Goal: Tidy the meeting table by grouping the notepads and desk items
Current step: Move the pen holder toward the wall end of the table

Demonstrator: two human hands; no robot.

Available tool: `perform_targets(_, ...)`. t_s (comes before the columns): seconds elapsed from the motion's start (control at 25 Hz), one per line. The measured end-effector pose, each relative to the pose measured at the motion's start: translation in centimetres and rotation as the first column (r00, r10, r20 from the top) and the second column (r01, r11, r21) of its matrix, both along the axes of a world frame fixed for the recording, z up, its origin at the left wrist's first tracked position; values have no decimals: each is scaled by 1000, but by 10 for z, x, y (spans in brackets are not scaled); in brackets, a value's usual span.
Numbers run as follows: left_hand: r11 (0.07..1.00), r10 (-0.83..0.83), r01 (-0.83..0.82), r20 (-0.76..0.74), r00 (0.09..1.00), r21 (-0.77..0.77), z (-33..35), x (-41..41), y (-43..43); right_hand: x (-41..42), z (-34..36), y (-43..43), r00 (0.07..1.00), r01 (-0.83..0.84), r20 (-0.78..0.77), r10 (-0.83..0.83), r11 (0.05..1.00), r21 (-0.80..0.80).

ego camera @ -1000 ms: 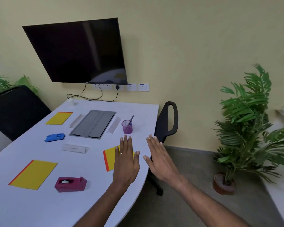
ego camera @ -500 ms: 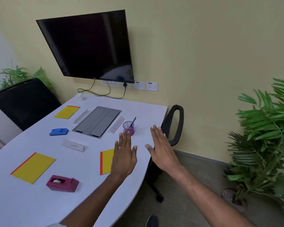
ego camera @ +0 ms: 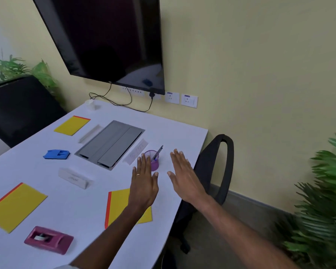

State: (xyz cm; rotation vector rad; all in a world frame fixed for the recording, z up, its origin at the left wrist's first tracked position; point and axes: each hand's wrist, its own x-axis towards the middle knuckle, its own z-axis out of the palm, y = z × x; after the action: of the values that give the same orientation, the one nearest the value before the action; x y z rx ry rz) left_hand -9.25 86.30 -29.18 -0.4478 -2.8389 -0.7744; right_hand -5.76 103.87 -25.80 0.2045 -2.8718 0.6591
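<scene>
Three yellow notepads with orange edges lie on the white table (ego camera: 89, 206): one at the far left (ego camera: 72, 125), one at the near left (ego camera: 14, 206), one (ego camera: 118, 204) partly under my left forearm. My left hand (ego camera: 144, 183) hovers flat, fingers straight, just in front of a purple pen cup (ego camera: 154, 162) holding a pen. My right hand (ego camera: 184, 175) is flat and open to the right of the cup, holding nothing. A blue desk item (ego camera: 56, 154), a maroon tape dispenser (ego camera: 49, 239) and a white name plate (ego camera: 76, 178) also rest on the table.
A grey cable hatch (ego camera: 111, 144) sits in the table's middle with white strips on either side of it. A black chair (ego camera: 213, 169) stands at the table's right edge, another chair (ego camera: 17, 107) at the left. A dark screen (ego camera: 109, 39) hangs on the wall; potted plant (ego camera: 322, 206) at the right.
The view has moved closer to the table and turned left. Both hands have reached forward, staying flat, and now flank the purple pen cup.
</scene>
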Motion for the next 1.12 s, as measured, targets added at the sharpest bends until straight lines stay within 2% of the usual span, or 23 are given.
perform_targets(0.12,1000,-2,1,44,999,17,-12,-45,2,-48,-13,8,998,-10,66,10,1000,-1)
perform_targets(0.24,997,7,-17,133,991,78,-22,-72,3,-85,-27,15,976,-3,218,22,996,-88)
perform_targets(0.36,988,7,-45,250,968,145,-38,-100,1,-128,-44,24,894,37,446,51,982,-187)
perform_targets(0.44,983,3,-68,352,936,171,-48,-113,1,-151,-55,33,839,108,543,32,969,-224)
perform_targets(0.56,956,-13,-124,458,889,267,-60,-135,3,-182,-71,43,838,129,545,43,953,-273)
perform_targets(0.68,916,60,-259,531,845,308,-73,-161,10,-214,-88,45,813,145,574,99,920,-363)
perform_targets(0.8,799,167,-482,638,752,359,-96,-189,13,-253,-112,47,759,126,625,183,900,-417)
perform_targets(0.92,529,248,-711,717,652,463,-124,-207,18,-287,-140,52,712,163,655,253,848,-505)
perform_targets(1.0,359,276,-789,751,599,498,-131,-214,25,-302,-156,54,670,186,671,316,804,-565)
perform_targets(1.04,310,278,-809,766,579,499,-133,-217,29,-309,-162,55,651,186,674,349,787,-588)
perform_targets(1.12,274,266,-816,776,572,508,-133,-223,40,-320,-172,55,636,179,666,390,765,-618)
